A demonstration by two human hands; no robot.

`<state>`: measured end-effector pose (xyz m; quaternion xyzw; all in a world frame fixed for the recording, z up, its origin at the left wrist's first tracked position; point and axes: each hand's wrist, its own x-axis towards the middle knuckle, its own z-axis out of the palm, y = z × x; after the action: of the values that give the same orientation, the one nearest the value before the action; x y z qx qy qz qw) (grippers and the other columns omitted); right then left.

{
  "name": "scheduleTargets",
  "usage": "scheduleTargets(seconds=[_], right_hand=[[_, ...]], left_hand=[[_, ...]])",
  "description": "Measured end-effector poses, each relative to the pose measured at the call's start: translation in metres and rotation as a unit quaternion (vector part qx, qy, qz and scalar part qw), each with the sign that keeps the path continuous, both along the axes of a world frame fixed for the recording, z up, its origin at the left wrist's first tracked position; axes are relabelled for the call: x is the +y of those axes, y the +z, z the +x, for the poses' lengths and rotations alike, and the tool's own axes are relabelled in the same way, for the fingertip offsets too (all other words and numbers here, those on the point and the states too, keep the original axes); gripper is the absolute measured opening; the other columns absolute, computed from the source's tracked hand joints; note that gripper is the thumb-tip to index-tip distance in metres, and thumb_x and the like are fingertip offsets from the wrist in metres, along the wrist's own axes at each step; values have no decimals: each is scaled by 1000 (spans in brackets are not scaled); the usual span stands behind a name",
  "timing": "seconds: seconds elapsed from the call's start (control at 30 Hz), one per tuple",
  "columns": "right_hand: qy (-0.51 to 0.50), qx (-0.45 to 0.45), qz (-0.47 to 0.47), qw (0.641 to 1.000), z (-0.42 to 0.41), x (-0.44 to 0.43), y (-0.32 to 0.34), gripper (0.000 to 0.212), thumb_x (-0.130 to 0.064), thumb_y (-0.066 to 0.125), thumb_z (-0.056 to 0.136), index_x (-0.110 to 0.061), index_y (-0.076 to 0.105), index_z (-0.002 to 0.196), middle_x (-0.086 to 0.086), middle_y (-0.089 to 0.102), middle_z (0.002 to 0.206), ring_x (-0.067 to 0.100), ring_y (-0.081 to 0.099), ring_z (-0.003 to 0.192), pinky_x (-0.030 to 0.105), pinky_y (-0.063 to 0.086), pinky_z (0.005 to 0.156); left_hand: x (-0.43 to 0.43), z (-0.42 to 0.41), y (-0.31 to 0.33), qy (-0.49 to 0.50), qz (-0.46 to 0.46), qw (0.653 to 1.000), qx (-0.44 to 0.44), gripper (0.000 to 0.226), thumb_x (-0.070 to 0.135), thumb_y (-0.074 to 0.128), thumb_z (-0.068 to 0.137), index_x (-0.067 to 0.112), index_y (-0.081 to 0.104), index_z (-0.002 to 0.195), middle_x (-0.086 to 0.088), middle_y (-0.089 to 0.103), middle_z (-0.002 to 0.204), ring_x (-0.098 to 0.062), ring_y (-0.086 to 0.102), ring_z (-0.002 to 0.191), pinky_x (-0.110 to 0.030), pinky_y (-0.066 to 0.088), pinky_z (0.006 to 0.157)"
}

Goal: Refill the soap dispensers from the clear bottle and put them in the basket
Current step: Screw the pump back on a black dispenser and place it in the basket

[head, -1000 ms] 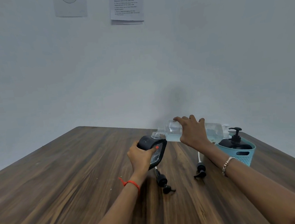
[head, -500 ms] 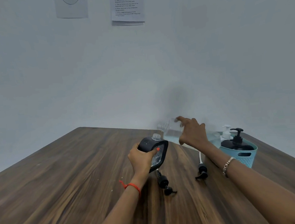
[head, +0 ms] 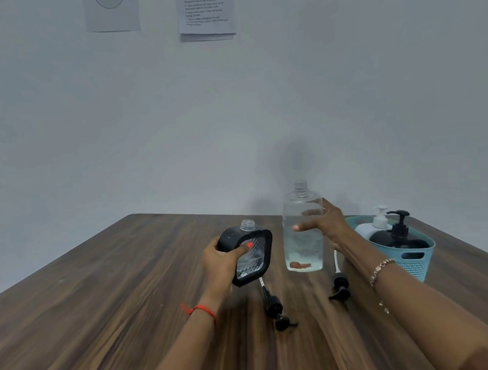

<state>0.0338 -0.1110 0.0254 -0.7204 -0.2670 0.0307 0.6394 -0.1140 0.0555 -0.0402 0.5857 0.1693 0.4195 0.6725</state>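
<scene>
Left hand (head: 222,259) tilts the black dispenser (head: 249,253); right hand (head: 326,226) steadies the upright clear bottle (head: 302,232).

Two wall papers (head: 206,11) are cut off at the top edge, their print too small to read. The basket (head: 412,259) hides the lower halves of its two dispensers (one white, one black). Both forearms leave the frame below.

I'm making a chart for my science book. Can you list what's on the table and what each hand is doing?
Left hand: holds a tilted black dispenser, top open
Right hand: around an upright clear bottle, no cap
Clear bottle: standing on the table, partly filled
Loose pumps: two, lying on the table
Basket: blue, right side, holds a white dispenser and another black one, pumps on
</scene>
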Motion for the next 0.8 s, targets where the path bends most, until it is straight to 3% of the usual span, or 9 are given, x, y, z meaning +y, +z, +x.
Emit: scheduleTargets(seconds=[0.13,0.33,0.4,0.47,0.53,0.57,0.63,0.7,0.8], right_hand=[[43,48,37,997,14,5,-15,70,14,79,47,-13,59,108,13,67,106,25,65,94,31,55,68],[57,70,39,995,23,5,-31,57,17,77,52,-12,62,98,7,68,94,20,65,84,19,54,54],[82,67,0,994,26,3,-26,65,16,75,56,-4,57,114,9,67,100,24,64,92,27,58,67],[85,48,-74,992,25,3,-18,87,11,78,57,-5,39,134,15,58,121,30,56,111,41,51,92],[-2,-21,-102,995,17,3,-11,111,-1,85,55,-15,18,143,15,40,138,30,41,126,42,39,103],[-73,-87,-96,989,9,2,-10,113,-9,87,55,-20,17,143,13,34,139,27,35,127,42,36,103],[-159,-278,-47,946,-6,-1,-15,94,-11,83,59,-25,30,135,9,32,133,19,32,120,38,36,99],[-112,-432,-61,893,-20,-4,-26,69,2,70,62,-22,49,122,8,40,123,13,34,111,35,38,97],[124,-486,-275,820,-42,-6,-53,53,9,54,71,-21,61,115,3,46,127,8,40,112,21,35,101]], left_hand=[[12,2,-2,-36,-24,999,-11,37,-1,81,63,9,64,94,-8,71,85,-23,68,74,-31,58,61],[25,7,-6,-67,-51,996,-20,33,-1,81,60,13,66,86,2,73,71,-14,70,63,-25,54,52],[28,8,-7,-78,-51,995,-21,33,-1,81,60,14,66,85,4,74,68,-13,70,62,-23,54,51],[30,8,-6,-87,-50,995,-21,33,-1,80,60,14,66,86,5,74,68,-12,71,63,-22,53,50],[32,9,-4,-91,-52,994,-23,33,-2,80,61,14,66,86,5,74,68,-12,71,62,-23,54,50],[33,9,-3,-91,-54,994,-24,33,-2,80,61,14,66,86,5,74,68,-12,71,62,-23,54,50],[34,9,-1,-92,-54,994,-28,33,-2,79,62,13,66,87,4,74,69,-12,70,62,-22,54,50],[35,8,2,-93,-58,993,-30,32,-3,79,62,12,66,88,3,73,72,-12,70,60,-22,54,49],[34,8,6,-89,-57,994,-30,35,-3,78,63,9,65,93,-2,72,79,-12,70,61,-23,54,49]])
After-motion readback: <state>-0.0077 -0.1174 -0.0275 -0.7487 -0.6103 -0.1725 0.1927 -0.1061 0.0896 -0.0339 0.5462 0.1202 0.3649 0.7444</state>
